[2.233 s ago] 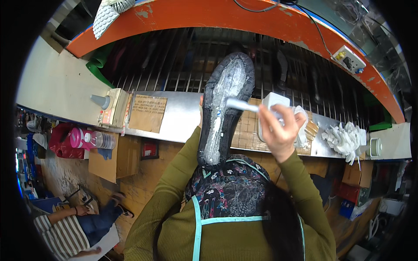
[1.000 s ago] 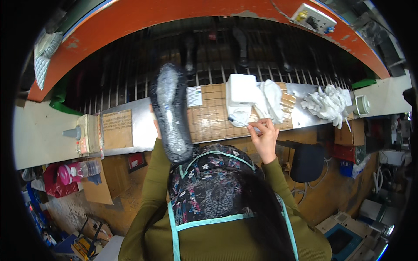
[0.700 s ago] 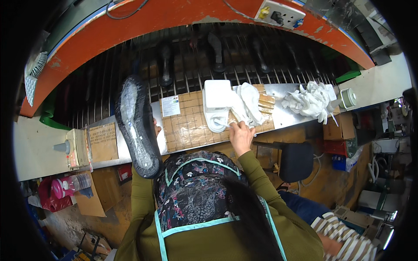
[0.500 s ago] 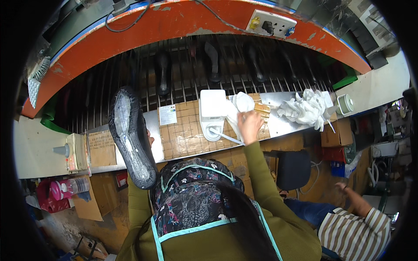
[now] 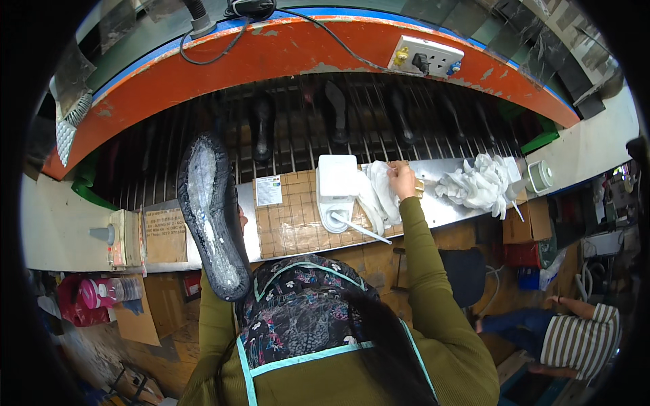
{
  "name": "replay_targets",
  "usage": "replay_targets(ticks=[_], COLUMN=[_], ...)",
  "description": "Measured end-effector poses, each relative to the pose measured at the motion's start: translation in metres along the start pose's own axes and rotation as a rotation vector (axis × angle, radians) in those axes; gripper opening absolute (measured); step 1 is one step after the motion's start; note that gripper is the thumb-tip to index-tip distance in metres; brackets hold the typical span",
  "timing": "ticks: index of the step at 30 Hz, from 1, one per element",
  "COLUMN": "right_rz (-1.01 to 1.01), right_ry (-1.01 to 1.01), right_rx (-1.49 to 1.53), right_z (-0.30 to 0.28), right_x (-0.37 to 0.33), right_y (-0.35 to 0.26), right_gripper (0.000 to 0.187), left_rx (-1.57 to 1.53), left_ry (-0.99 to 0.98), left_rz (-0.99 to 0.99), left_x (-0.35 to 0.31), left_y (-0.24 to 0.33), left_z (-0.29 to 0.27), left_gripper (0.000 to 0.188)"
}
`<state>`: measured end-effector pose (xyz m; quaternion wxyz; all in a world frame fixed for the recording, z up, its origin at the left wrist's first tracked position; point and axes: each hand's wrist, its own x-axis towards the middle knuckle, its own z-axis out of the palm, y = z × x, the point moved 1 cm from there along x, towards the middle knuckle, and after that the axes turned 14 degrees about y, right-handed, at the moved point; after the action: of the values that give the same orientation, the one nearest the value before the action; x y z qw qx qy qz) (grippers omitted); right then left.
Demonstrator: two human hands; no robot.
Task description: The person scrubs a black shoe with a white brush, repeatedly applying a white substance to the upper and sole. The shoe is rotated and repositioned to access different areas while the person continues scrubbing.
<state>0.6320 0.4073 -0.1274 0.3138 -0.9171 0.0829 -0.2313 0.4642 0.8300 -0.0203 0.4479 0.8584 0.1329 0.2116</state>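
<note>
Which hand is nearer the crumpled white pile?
Right. The right hand is just left of the pile; the left hand is farther left, mostly hidden behind the black sole.

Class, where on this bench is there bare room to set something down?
Free: the taped cardboard, between black sole and white container, below the label; also the counter end left of the grey cone. Crowded: around the right hand, white cloth and that container.

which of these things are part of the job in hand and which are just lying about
In the job, it seems:
black shoe piece, held in the left hand
white cloth, with the right hand at its edge
white container and white-handled tool, close by

Lying about, probably:
clear bottle
cardboard box
dark chair
</note>
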Motion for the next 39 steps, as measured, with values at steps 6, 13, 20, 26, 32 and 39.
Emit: replay_targets(ticks=[6, 13, 20, 26, 32, 39], right_rz=[-0.373, -0.047, 0.010, -0.092, -0.230, -0.176], right_ry=[0.058, -0.663, -0.735, -0.450, -0.292, -0.302], right_rx=[0.257, 0.482, 1.162, 1.186, 1.214, 1.173], right_z=[-0.072, -0.180, -0.176, -0.131, -0.100, -0.094], right_x=[-0.033, -0.094, -0.114, -0.079, -0.060, -0.059], right_y=[-0.038, -0.153, -0.247, -0.289, -0.302, -0.312], right_gripper=[0.017, 0.013, 0.017, 0.016, 0.014, 0.011], left_rx=[-1.191, -1.478, -1.527, -1.994, -1.379, -1.477], left_ry=[-0.217, -0.252, -0.455, -0.815, -0.330, -0.400], left_rz=[-0.499, -0.724, -0.637, -0.628, -0.483, -0.499], left_x=[0.007, 0.032, 0.031, 0.011, -0.006, -0.011], left_y=[-0.041, -0.027, 0.052, 0.075, 0.088, 0.073], left_z=[0.020, 0.051, 0.069, 0.071, 0.060, 0.055], left_gripper=[0.025, 0.088, 0.092, 0.093, 0.100, 0.093])
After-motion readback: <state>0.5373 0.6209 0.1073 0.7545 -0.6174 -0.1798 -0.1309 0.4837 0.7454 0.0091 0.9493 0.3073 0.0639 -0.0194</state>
